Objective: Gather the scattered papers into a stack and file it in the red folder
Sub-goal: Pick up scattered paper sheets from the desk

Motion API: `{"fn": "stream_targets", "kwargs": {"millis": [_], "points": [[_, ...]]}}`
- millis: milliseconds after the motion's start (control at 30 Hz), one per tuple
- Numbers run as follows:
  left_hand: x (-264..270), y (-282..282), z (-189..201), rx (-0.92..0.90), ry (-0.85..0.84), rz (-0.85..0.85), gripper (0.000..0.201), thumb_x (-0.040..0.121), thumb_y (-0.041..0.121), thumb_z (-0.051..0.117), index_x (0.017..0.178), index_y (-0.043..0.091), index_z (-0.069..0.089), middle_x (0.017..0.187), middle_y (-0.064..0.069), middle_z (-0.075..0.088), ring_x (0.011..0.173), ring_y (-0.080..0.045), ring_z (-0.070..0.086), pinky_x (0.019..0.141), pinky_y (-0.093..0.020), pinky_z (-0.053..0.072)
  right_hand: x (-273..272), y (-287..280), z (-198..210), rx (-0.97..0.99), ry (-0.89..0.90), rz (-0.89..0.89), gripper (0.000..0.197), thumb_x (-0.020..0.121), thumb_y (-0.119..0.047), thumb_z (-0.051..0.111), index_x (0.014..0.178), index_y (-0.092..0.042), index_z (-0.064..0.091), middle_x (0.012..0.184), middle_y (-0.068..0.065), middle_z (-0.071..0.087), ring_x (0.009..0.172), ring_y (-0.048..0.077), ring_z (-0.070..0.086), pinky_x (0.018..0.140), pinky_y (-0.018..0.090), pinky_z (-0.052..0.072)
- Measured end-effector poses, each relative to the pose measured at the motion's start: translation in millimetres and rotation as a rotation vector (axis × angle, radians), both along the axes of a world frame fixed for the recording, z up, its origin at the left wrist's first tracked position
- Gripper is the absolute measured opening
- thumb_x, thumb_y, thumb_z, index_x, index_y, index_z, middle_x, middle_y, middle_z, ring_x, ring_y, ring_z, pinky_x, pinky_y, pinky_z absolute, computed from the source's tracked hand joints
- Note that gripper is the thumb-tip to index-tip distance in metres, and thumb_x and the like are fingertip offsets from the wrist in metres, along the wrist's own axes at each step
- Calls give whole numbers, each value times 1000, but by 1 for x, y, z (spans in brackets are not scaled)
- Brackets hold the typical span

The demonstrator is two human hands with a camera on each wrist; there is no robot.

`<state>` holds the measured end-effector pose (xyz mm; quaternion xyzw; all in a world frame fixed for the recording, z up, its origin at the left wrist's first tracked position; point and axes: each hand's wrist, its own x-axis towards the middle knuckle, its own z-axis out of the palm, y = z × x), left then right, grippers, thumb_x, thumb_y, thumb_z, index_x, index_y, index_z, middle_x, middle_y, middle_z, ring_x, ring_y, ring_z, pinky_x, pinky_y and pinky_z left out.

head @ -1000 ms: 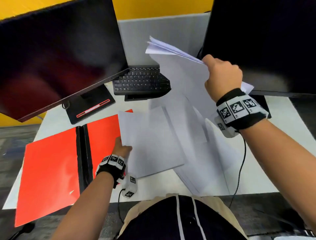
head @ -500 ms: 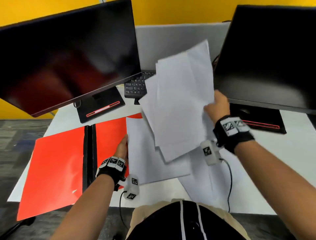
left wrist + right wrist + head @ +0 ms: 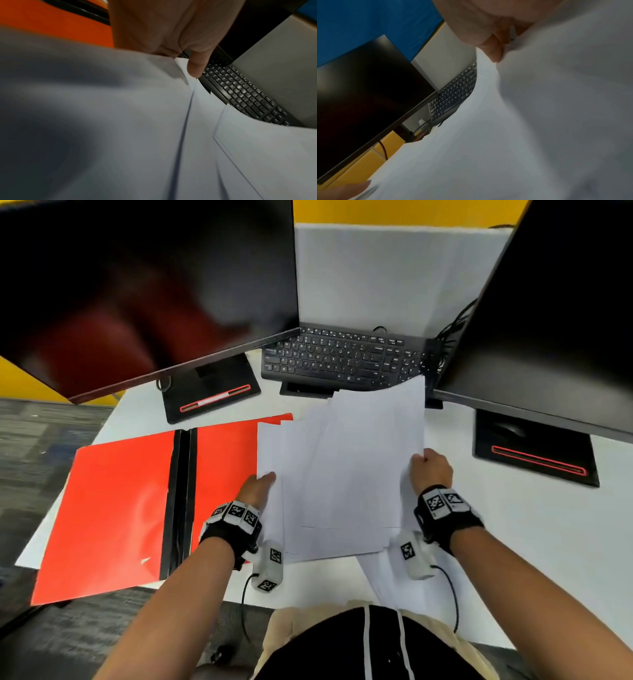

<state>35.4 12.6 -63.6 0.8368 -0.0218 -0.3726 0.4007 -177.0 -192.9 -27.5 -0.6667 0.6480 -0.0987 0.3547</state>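
Note:
A fanned bundle of white papers (image 3: 342, 474) lies in front of me, its left edge over the right half of the open red folder (image 3: 113, 508). My left hand (image 3: 260, 486) pinches the bundle's left edge, thumb on top. My right hand (image 3: 431, 470) grips the right edge with curled fingers. More white sheets (image 3: 387, 583) lie under my right wrist near the table's front edge. In the left wrist view the papers (image 3: 154, 121) fill the frame, with the folder (image 3: 51, 24) behind them. The right wrist view shows the papers (image 3: 539, 121) bending below my hand.
A black keyboard (image 3: 339, 359) sits just behind the papers. Two dark monitors (image 3: 137, 285) (image 3: 555, 320) overhang the white table (image 3: 548, 542), their bases (image 3: 209, 392) (image 3: 534, 453) on either side. Wrist-camera cables hang at the front edge.
My right hand has brought the raised sheets down from in front of the monitors onto the sheet at my left hand. My left hand now holds the combined bundle's left edge.

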Motion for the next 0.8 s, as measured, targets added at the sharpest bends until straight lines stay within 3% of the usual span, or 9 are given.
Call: {"fn": "stream_targets", "kwargs": {"millis": [200,333,500,567,633,667,700,767,800], "points": [[1,-1,2,-43,61,32,50,97,30,50,136,-1,46,144,-18,46,134,-31,45,112,-36,33,-12,-19,9,180,111,105,34,95,-7,40,121,9,56,131,26,54,121,37,51,98,33,40],[-2,-1,3,-138,121,106,57,95,32,53,140,1,41,148,-14,41,137,-29,39,115,-39,28,-10,12,-3,268,123,182,48,97,-23,43,138,1,41,143,21,41,132,35,40,107,36,33],[2,0,-6,-190,180,127,63,89,39,58,140,5,44,144,-9,47,131,-24,45,104,-34,31,-1,34,-4,292,45,137,73,91,-29,54,148,-3,17,151,17,25,140,34,24,114,41,25],[5,1,-13,-190,170,127,73,78,47,65,136,5,49,137,-9,53,122,-23,52,100,-35,35,3,41,-3,350,-5,189,81,90,-26,57,151,-5,8,155,16,19,143,32,20,116,40,23],[11,2,-29,-193,156,118,97,54,58,75,132,5,52,133,-11,58,118,-27,57,102,-40,39,9,49,-1,417,-63,256,86,88,-26,59,151,-6,4,157,16,16,145,29,19,117,39,23],[9,2,-25,-174,144,100,101,49,57,79,130,4,53,131,-12,60,117,-29,58,103,-42,41,13,54,0,446,-77,307,87,89,-26,59,152,-7,1,159,14,11,146,27,16,119,37,21],[6,1,-17,-168,132,98,94,54,51,81,129,1,53,129,-11,60,115,-30,58,100,-40,42,16,59,2,475,-81,361,88,91,-27,57,152,-7,-3,160,12,6,148,25,10,119,35,17],[1,2,-8,-154,105,99,61,77,22,76,126,-4,52,122,-10,59,111,-27,57,91,-34,40,19,64,4,487,-79,429,88,93,-29,54,151,-8,-9,161,8,-1,149,22,4,118,31,12],[0,2,-9,-139,99,91,52,79,12,73,124,-4,52,119,-10,58,107,-26,56,88,-33,39,20,64,5,468,-69,444,88,93,-29,54,151,-8,-10,161,8,-2,149,21,5,118,30,12]]}}
